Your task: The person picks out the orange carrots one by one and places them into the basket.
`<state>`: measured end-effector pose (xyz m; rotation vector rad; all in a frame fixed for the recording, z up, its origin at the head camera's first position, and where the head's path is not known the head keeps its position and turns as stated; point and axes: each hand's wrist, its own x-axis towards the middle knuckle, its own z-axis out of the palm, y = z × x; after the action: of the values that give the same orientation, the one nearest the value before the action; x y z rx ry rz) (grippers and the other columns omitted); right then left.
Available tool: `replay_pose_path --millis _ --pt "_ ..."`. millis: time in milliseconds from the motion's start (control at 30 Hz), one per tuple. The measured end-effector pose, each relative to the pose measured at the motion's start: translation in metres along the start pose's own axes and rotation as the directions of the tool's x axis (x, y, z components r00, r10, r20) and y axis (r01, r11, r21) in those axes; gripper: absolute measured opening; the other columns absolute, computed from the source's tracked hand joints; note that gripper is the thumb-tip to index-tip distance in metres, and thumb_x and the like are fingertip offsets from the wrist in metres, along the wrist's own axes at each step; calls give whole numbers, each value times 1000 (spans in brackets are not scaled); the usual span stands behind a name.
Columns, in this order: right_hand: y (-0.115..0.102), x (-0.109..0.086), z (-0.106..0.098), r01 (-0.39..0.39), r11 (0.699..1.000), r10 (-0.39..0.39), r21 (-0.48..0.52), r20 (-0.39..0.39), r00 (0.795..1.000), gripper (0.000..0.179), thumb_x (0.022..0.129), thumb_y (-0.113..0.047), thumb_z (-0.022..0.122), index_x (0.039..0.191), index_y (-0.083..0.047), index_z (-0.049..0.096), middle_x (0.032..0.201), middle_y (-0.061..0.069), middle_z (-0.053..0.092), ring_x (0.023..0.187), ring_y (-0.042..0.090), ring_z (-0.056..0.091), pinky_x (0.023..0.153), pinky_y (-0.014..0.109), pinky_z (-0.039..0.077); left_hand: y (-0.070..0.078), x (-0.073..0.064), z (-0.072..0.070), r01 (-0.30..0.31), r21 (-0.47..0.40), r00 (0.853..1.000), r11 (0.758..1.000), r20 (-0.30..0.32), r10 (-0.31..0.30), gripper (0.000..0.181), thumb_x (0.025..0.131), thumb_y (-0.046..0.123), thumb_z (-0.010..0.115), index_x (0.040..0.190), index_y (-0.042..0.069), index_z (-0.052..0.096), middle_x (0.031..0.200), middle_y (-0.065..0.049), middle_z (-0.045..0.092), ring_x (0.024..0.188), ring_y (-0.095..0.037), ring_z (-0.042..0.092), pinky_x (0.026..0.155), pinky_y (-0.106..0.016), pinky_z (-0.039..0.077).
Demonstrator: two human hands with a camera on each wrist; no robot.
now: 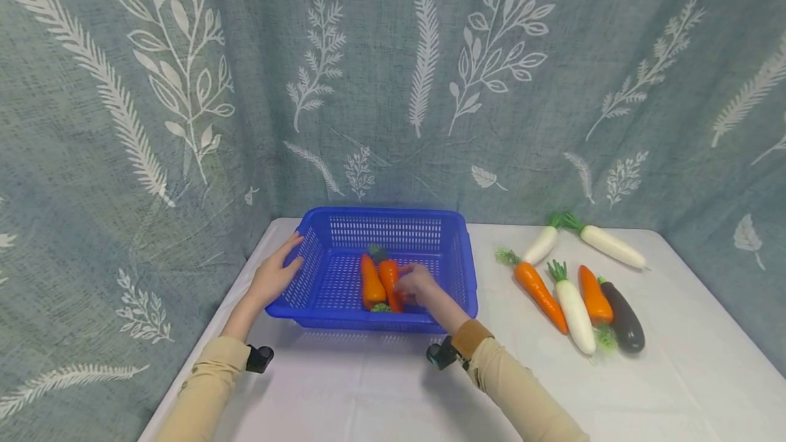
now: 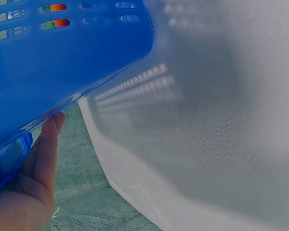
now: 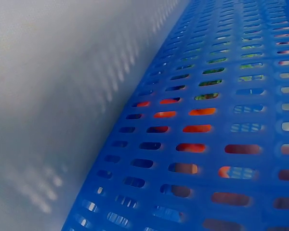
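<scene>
A blue perforated plastic basket [image 1: 374, 324] stands on the table with two orange carrots inside, a left one [image 1: 372, 283] and a right one [image 1: 389, 275]. Bent fingers of my right hand [image 1: 420, 286] reach down to the right carrot and overlap its right edge; whether they pinch it I cannot tell. In the right wrist view the basket wall [image 3: 192, 159] covers most of that hand, and orange shows through its slots. At the basket's left rim, my left hand [image 1: 275, 277] has its fingers extended, and in the left wrist view the fingertips [image 2: 49, 126] meet the rim.
On the right of the white-covered table [image 1: 356, 387] lie a carrot [image 1: 540, 295], another carrot [image 1: 594, 295], an eggplant [image 1: 623, 319] and white radishes, one in front [image 1: 575, 312], two behind [image 1: 542, 244]. A patterned curtain [image 1: 381, 87] hangs behind the table.
</scene>
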<state>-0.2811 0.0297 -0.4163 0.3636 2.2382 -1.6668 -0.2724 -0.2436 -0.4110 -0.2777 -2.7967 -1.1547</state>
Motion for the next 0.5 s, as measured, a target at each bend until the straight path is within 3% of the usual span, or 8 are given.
replay_pose_path --millis 133,200,367,433,500 --pt "2 5 2 -48 999 47 15 42 998 44 82 15 61 124 5 55 88 14 56 69 22 58 80 36 58 1 0 0 -8 0 1000 1000 0 8 49 102 11 42 149 -4 33 158 -20 22 141 -47 23 110 -63 22" --pt "14 27 5 -48 998 45 35 74 996 48 79 17 62 125 4 54 94 16 58 76 25 63 78 40 58 1 0 0 -13 -1 1000 1000 -1 13 49 102 11 42 148 -4 33 158 -21 22 141 -47 23 110 -63 22" --pt "69 124 20 -74 986 48 146 174 984 46 77 16 65 120 0 56 96 20 63 75 29 68 64 40 60 1 0 0 -13 -3 1000 1000 4 13 49 103 12 42 149 -4 33 158 -20 21 140 -47 23 109 -64 22" --pt "76 139 23 -99 977 57 191 214 975 44 80 15 64 121 2 56 94 22 65 77 30 69 67 42 60 1 0 0 -12 -2 1000 1000 6 12 50 103 12 42 149 -4 32 158 -20 21 140 -47 23 109 -64 23" --pt "71 132 23 -122 967 65 224 248 967 47 82 16 62 126 3 55 100 26 66 87 34 69 75 46 59 2 0 0 -15 -3 1000 1000 6 15 50 103 12 42 148 -4 32 158 -20 21 140 -47 23 109 -64 23"
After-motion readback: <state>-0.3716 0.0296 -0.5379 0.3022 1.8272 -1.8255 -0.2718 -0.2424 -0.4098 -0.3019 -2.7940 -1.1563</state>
